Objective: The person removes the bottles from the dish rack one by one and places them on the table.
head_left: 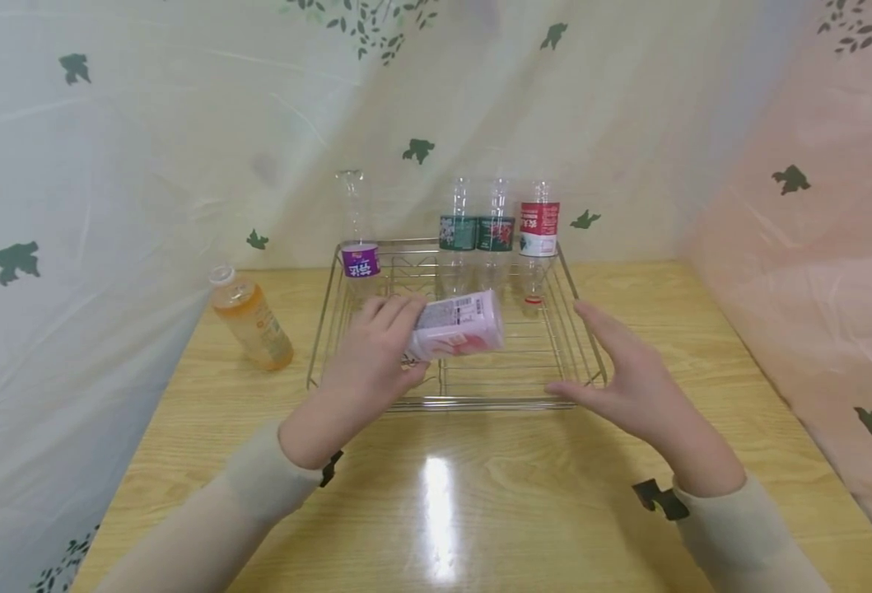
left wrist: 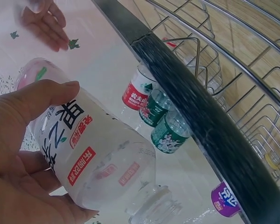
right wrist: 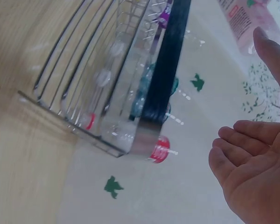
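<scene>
The left hand (head_left: 380,346) is grasping a pink bottle (head_left: 458,324), the fingers and thumb bending round its body; the bottle is leaning in this grip, its base pointing to the right, between the two hands and above the wire rack (head_left: 495,403). The right hand (head_left: 631,375) is holding nothing: its thumb is standing well away from the straight fingers, near the right side of the rack. Hand and bottle are covering part of the rack's middle from the head view. Just beyond the left hand, a purple-labelled bottle (head_left: 361,260) is standing neck down at the far left. Further right, two green-labelled bottles (head_left: 458,233) and a red-labelled bottle (head_left: 538,229) are standing side by side. Outside, left of the rack, an orange drink bottle (head_left: 253,321) is resting on the wooden table (head_left: 554,511).
</scene>
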Motion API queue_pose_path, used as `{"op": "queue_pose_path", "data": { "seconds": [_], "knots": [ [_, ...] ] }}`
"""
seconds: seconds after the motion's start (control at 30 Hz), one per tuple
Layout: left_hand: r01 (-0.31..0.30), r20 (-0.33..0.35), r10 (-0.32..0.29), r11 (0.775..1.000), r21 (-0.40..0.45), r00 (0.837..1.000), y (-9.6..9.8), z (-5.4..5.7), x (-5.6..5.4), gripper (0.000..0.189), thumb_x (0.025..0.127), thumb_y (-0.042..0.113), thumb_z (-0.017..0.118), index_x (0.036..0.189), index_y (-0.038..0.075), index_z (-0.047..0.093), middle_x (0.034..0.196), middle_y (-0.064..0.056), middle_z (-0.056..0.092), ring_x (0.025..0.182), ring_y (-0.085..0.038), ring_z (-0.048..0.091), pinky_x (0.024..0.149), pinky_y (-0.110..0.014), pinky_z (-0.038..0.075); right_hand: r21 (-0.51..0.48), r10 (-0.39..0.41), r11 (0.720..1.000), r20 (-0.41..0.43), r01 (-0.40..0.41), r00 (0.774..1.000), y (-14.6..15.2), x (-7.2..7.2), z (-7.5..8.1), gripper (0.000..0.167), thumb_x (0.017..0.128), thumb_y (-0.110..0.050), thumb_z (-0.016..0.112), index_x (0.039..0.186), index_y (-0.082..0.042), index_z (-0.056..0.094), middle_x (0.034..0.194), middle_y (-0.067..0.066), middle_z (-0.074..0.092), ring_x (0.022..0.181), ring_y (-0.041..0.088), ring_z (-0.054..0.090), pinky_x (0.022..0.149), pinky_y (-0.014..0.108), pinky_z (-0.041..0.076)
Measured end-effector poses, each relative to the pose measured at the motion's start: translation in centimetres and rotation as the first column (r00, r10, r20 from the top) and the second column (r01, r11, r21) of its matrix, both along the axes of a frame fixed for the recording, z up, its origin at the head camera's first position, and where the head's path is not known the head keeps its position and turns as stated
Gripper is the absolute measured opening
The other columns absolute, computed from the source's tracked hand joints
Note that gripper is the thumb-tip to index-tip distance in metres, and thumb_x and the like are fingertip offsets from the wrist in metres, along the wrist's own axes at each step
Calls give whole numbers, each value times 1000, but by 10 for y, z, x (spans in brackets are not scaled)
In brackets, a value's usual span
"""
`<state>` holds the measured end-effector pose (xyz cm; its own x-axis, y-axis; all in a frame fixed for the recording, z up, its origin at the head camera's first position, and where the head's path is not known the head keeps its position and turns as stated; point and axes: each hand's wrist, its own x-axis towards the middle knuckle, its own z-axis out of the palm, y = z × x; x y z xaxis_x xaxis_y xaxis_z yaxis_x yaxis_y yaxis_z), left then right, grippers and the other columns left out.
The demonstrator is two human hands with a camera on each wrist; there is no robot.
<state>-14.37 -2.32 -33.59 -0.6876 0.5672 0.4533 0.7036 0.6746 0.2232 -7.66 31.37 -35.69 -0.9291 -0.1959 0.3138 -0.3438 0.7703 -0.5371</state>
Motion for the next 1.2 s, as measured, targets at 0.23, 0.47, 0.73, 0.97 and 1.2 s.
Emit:
{"op": "queue_pose_path", "data": {
  "seconds": [0.23, 0.47, 0.73, 0.97, 1.2],
  "knots": [
    [3, -15, -3, 1000, -19, 1000, 5, 0, 1, 83, 71, 14, 93, 141, -5, 53, 135, -16, 60, 117, -34, 52, 108, -46, 42, 65, 83, 995, -139, -74, 987, -14, 1, 8, 109, 73, -37, 94, 161, -15, 32, 160, 12, 36, 145, 35, 34, 113, 58, 34],
    [0, -32, -1, 999, -53, 999, 9, 2, 4, 81, 73, 16, 92, 141, -6, 54, 135, -17, 60, 119, -35, 52, 110, -47, 39, 102, 174, 983, -234, -154, 957, -29, 0, 17, 105, 76, -36, 92, 159, -9, 35, 160, 10, 37, 145, 36, 34, 115, 53, 33],
    [9, -52, -13, 997, -82, 999, 13, 4, 7, 77, 73, 15, 91, 139, -5, 56, 131, -16, 63, 113, -31, 53, 103, -43, 43, 147, 245, 967, -301, -209, 922, -47, -3, 23, 98, 82, -45, 83, 158, -6, 35, 160, 11, 37, 144, 35, 35, 114, 51, 35],
    [24, -138, -38, 995, -95, 990, 18, 3, 9, 73, 71, 14, 91, 134, -5, 60, 123, -16, 65, 100, -29, 53, 91, -39, 46, 193, 256, 960, -324, -201, 911, -55, -5, 24, 97, 87, -60, 72, 156, -2, 36, 160, 13, 36, 145, 34, 35, 114, 50, 36],
    [51, -164, -66, 994, -95, 984, 23, 0, 13, 69, 70, 9, 89, 132, -5, 62, 121, -16, 66, 97, -29, 53, 92, -41, 45, 238, 265, 951, -287, -200, 921, -63, -6, 26, 104, 73, -30, 94, 155, 1, 38, 159, 15, 37, 143, 35, 37, 110, 52, 40]
  ]
}}
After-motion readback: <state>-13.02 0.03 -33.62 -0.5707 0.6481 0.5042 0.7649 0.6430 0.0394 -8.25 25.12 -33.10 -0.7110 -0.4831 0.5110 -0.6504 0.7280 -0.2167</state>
